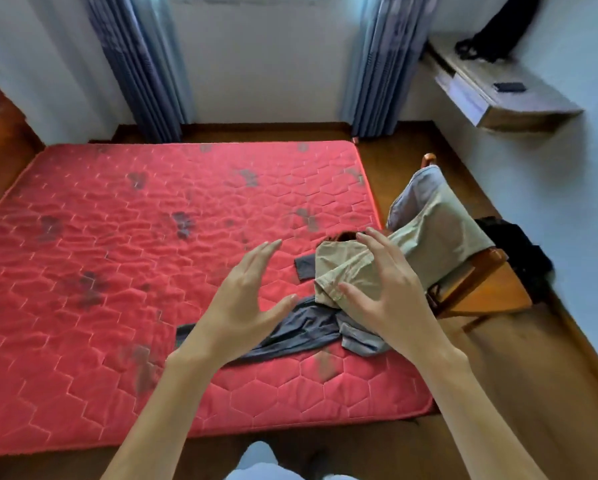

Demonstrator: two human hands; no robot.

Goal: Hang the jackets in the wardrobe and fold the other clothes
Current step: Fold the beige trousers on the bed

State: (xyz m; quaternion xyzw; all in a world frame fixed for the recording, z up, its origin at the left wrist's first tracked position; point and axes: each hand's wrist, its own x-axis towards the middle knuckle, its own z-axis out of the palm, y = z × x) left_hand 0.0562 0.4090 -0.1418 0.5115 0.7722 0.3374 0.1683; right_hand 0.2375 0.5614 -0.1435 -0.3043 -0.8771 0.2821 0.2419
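Both hands are up over the bed, palms turned toward each other, fingers spread and gripping nothing. The left hand point(237, 303) hovers with its thumb stretched out toward the right, and the right hand point(382, 289) hangs just across from it, fingers fanned above a heap of clothes. Directly under and beyond the right hand lies a khaki garment point(342, 271), bunched at the near right part of the red quilted mattress point(117, 254). Between the two hands and slightly below them, a dark grey garment point(290, 336) trails in a long crumpled strip across the mattress, one end reaching under the left wrist. A paler blue-grey piece point(359, 341) sits crumpled beneath the right wrist, touching both others. Further out past the right hand, a wooden chair point(487, 289) stands beside the bed with a light garment point(436, 223) draped over its back. Something black point(522, 254) rests behind the chair by the wall. Far beyond the hands, blue curtains point(141, 71) hang either side of a window.
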